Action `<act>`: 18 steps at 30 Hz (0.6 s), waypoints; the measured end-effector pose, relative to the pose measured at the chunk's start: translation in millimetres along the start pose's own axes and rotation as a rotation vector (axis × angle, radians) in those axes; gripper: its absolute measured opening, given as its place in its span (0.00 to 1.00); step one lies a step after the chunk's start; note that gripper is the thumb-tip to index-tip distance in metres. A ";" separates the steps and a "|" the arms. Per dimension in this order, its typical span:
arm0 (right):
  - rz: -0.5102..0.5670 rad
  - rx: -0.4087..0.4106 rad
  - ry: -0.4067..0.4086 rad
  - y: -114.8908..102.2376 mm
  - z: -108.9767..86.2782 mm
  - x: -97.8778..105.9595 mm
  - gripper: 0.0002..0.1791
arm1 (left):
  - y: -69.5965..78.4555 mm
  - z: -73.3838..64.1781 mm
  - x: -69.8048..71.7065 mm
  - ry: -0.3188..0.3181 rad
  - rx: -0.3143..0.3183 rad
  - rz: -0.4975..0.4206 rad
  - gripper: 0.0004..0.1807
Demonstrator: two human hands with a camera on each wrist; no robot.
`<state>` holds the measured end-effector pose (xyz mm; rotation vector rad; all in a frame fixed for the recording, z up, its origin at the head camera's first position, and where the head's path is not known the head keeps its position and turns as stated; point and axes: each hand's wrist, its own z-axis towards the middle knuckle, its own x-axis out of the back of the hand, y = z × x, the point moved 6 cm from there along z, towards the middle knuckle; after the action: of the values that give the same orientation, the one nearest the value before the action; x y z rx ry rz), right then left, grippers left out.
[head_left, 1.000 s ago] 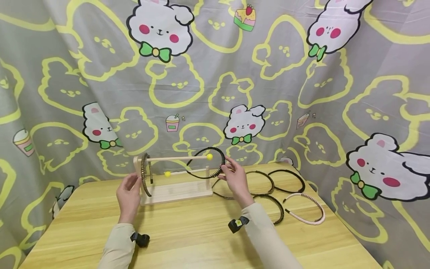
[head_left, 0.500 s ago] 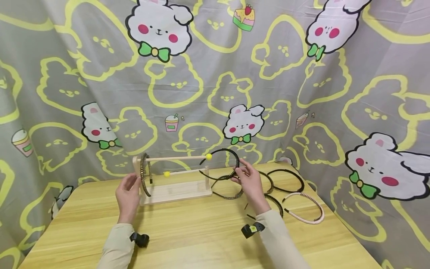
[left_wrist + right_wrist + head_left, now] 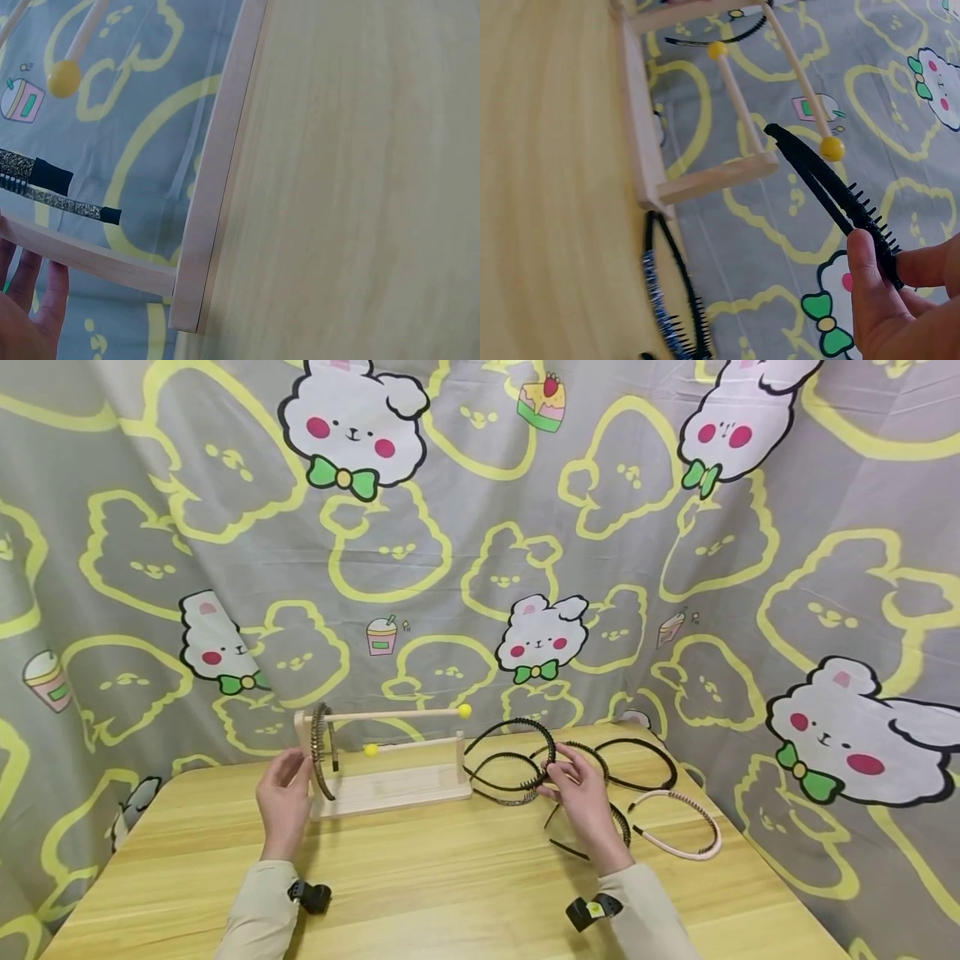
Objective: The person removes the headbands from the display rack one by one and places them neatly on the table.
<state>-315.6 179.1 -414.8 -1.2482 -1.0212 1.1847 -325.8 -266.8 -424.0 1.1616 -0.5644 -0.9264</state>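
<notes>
My right hand [image 3: 585, 802] pinches a black toothed headband [image 3: 519, 722] between thumb and fingers, raised off the table to the right of a wooden stand [image 3: 397, 792]. In the right wrist view the same headband [image 3: 821, 176] shows its teeth and open ends. At the stand's left end, my left hand [image 3: 285, 802] holds the upright post; the left wrist view shows fingers [image 3: 52, 296] against this post [image 3: 97, 259], the thumb out of sight. A brownish glittery headband [image 3: 317, 747] hangs on the upper rod [image 3: 397, 715], close to that post.
Several headbands lie on the table's right side: a glittery one [image 3: 517, 802], a black one [image 3: 663, 750], a pink one [image 3: 708, 853] and a dark toothed one [image 3: 621, 818] partly behind my right hand. Yellow balls [image 3: 465, 712] cap the rods. A patterned curtain [image 3: 420, 568] hangs behind.
My right hand has moved right and down with the black headband, away from the upper rod's yellow end. The left hand has stayed at the post.
</notes>
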 end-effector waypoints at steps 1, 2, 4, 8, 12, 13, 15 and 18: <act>-0.008 -0.007 -0.004 2.8 -2.0 1.5 0.27 | -1.1 0.2 -0.3 -0.003 -0.001 0.000 0.13; -0.017 -0.016 -0.004 5.7 -4.1 3.0 0.27 | -1.9 0.1 -0.7 -0.003 0.002 0.005 0.13; -0.032 -0.028 -0.008 10.5 -8.4 4.6 0.27 | -3.9 1.0 -1.1 -0.001 0.003 0.016 0.13; -0.065 -0.046 -0.030 18.9 -19.3 3.0 0.27 | -16.7 6.8 -0.3 0.006 0.011 0.011 0.14; -0.081 -0.049 -0.080 28.7 -30.7 -3.5 0.27 | -29.5 12.6 1.2 0.003 0.019 0.000 0.14; -0.085 -0.051 -0.094 31.7 -33.5 -5.1 0.27 | -31.0 13.5 1.7 0.005 0.018 0.001 0.14; -0.091 -0.060 -0.116 38.3 -38.3 -7.0 0.27 | -32.5 14.6 2.4 0.007 0.015 0.001 0.15; -0.116 -0.082 -0.132 47.8 -44.4 -6.2 0.26 | -33.3 15.0 2.6 0.009 0.015 -0.001 0.15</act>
<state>-276.8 164.5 -465.6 -1.1695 -1.2345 1.1571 -346.8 -280.4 -450.7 1.1790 -0.5638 -0.9188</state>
